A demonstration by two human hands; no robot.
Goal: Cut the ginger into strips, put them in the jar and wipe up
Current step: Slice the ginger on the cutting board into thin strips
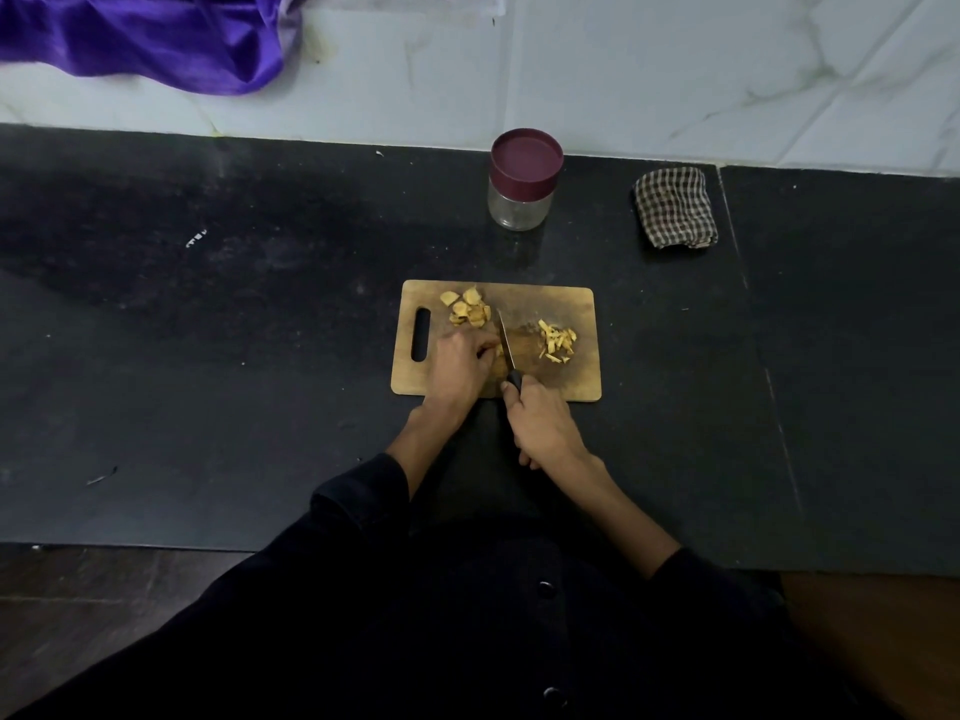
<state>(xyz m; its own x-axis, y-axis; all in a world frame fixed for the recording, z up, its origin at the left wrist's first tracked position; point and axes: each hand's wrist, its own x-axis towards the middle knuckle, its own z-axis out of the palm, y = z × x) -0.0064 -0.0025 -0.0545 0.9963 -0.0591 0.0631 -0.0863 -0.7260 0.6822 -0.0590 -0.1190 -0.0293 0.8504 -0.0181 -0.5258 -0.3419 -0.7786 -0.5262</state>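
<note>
A: Nearest the viewer?
B: The right hand (pixel 543 426), curled round the black handle of a knife (pixel 508 350), blade pointing away over the cutting board (pixel 576 309).
A: The left hand (pixel 460 363)?
B: Fingers bent, pinning a ginger piece (pixel 498 349) against the blade.
A: Other ginger?
B: Strips (pixel 557 343) right of the blade; slices (pixel 467 308) at the far left.
A: Beyond the board?
B: The jar (pixel 523 180), lid on, and a checked cloth (pixel 674 207) to its right.

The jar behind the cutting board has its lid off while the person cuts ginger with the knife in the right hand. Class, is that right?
Not quite. The head view shows the jar with its maroon lid on. The right hand does hold the knife over the cutting board.
</note>
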